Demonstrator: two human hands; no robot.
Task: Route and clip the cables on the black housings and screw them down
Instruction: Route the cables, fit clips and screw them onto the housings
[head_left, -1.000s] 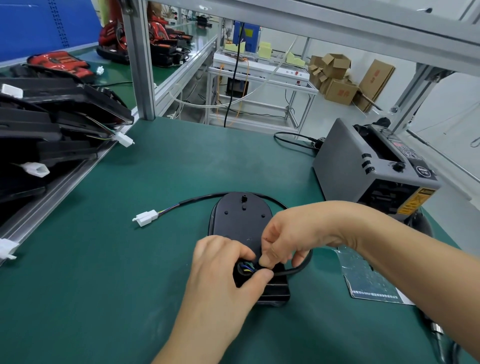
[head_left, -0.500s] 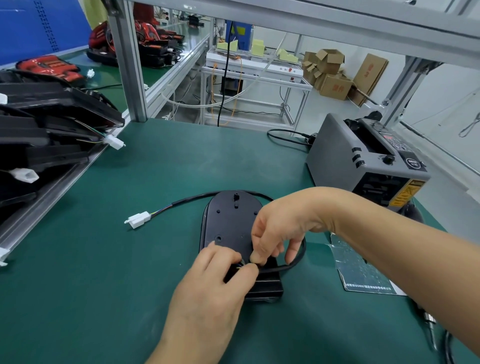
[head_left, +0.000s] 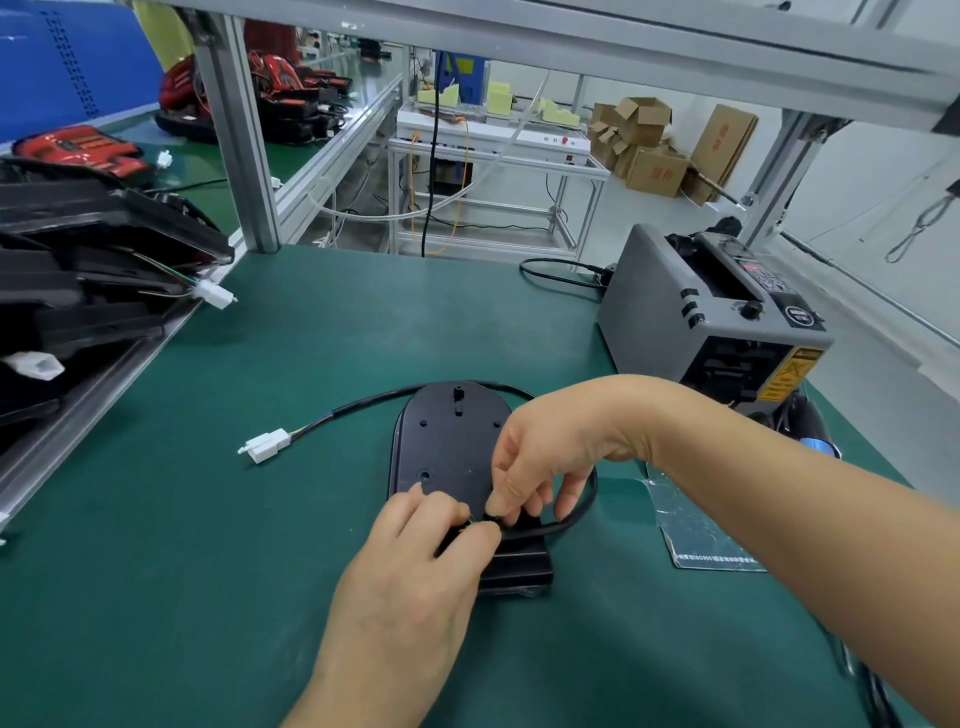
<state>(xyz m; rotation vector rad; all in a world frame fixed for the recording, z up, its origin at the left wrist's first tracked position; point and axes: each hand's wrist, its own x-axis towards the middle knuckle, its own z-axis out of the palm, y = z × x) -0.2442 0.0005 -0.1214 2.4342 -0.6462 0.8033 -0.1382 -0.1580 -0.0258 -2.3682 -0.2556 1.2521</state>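
Black housing (head_left: 447, 447) is laid centre-frame on the desk (head_left: 208, 571); cable (head_left: 582, 514) is pinched at its near end by left hand (head_left: 415, 571) and right hand (head_left: 540, 457); coloured wires exposed earlier are now covered; clipping is judged underway.

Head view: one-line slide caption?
Left hand and right hand pinch the cable at the black housing's near end; white connector lies free.

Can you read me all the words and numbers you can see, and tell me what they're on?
No text can be read for sure.
Yellow warning label on the grey machine: too blurred.
Round label on the machine's top: too small.
Red print on the cardboard boxes: too blurred.
Print line on the clear card: too small.
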